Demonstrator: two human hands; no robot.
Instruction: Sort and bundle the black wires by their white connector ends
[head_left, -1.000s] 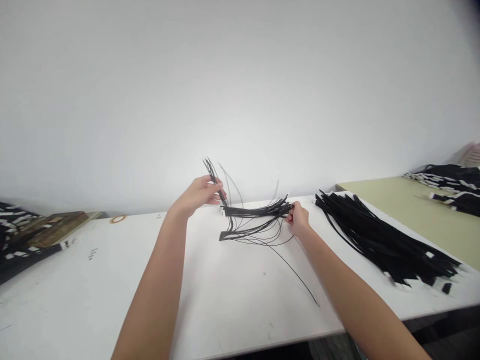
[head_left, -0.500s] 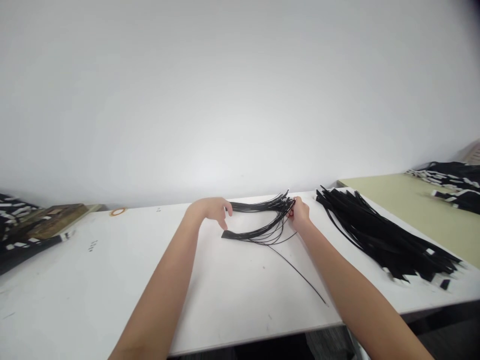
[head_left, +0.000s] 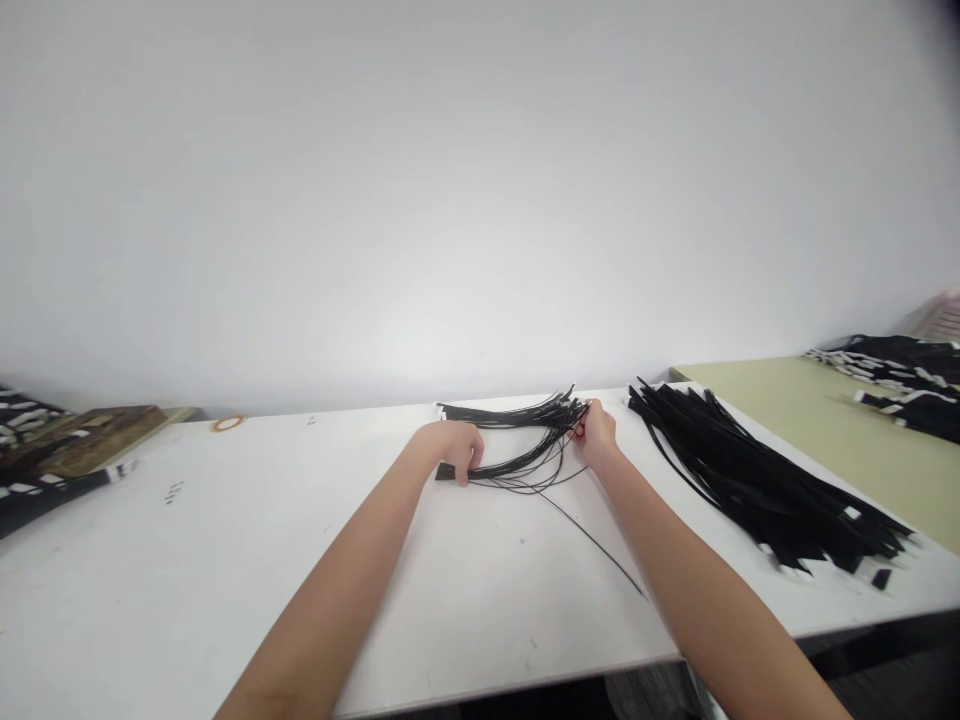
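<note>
Black strands (head_left: 517, 467) curve in a bundle across the far middle of the white table (head_left: 450, 620). At their left end, your left hand (head_left: 456, 445) has its fingers bent down around them; whether they grip, I cannot tell. Your right hand (head_left: 599, 435) pinches their right end narrowly. Just beyond lies a 2nd bundle (head_left: 499, 414), reaching toward your right hand. 1 loose strand (head_left: 600, 553) trails toward the near right. Farther right sits a pile of black strips (head_left: 757, 480); an orange ring (head_left: 228, 431) lies far left.

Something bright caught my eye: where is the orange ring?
In the head view, the orange ring is at left on the white table, by its back edge, left of the left hand.
</note>
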